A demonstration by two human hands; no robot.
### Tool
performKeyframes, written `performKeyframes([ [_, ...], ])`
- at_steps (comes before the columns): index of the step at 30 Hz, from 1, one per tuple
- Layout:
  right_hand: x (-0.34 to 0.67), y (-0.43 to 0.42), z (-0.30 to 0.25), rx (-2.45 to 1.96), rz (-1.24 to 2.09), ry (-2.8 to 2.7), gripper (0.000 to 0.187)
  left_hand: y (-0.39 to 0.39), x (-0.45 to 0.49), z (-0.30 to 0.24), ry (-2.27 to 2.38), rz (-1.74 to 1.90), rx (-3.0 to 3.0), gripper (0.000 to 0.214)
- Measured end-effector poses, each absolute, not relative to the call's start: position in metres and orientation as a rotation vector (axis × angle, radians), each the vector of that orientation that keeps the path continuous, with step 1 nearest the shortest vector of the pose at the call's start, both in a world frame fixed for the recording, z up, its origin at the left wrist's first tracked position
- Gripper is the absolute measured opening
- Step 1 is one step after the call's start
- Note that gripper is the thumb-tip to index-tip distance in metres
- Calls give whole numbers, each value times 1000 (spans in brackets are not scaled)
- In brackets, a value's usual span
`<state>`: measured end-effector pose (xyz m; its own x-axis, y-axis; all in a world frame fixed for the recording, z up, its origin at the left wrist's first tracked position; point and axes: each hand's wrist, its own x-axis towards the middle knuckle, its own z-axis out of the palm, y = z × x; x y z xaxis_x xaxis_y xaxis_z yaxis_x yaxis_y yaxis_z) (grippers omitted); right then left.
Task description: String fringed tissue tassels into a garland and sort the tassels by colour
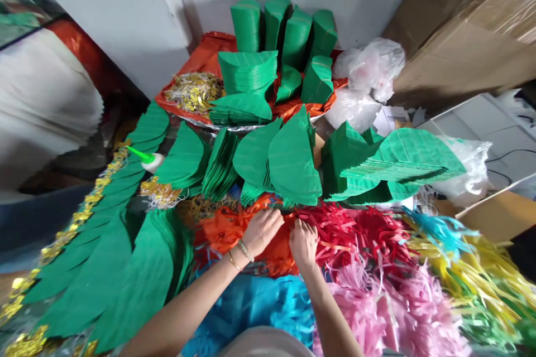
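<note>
Both of my hands are over a pile of orange fringed paper [228, 223] in the middle. My left hand [263, 232], with bracelets at the wrist, is closed on the orange strips, its fingers curled downward. Close beside it, my right hand [304, 241] is also closed, gripping the orange fringe between the hands. Part of what the fingers hold is hidden beneath them. Red fringed paper [372, 237] lies against my right hand's outer side. Just beyond the hands stand fanned stacks of green leaf-shaped paper [295, 162].
Blue fringe [259, 304] and pink fringe [377, 307] lie nearest me; yellow strips [486, 268] are right. Overlapping green leaves with gold sequin trim [79, 217] run along the left, beside a green-nozzled glue bottle [153, 162]. Behind are bundled green leaves [247, 72] and a cardboard box [464, 28].
</note>
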<state>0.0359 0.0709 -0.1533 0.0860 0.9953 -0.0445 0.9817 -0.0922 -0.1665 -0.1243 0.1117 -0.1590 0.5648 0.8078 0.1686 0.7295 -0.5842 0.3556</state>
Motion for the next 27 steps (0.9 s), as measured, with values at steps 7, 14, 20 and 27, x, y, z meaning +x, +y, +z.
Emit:
performKeyframes([
  [7, 46, 66, -145, -2156, 167, -2129, 28, 100, -125, -171, 1065, 404, 2652, 29],
  [14, 25, 56, -148, -1940, 152, -2303, 27, 110, -127, -178, 1129, 430, 2625, 27],
  [20, 33, 56, -156, -1982, 129, -2258, 19, 113, -138, -173, 1216, 478, 2552, 26],
  [27, 38, 64, -150, -2148, 95, -2129, 22, 126, -136, -164, 1345, 453, 2474, 15],
])
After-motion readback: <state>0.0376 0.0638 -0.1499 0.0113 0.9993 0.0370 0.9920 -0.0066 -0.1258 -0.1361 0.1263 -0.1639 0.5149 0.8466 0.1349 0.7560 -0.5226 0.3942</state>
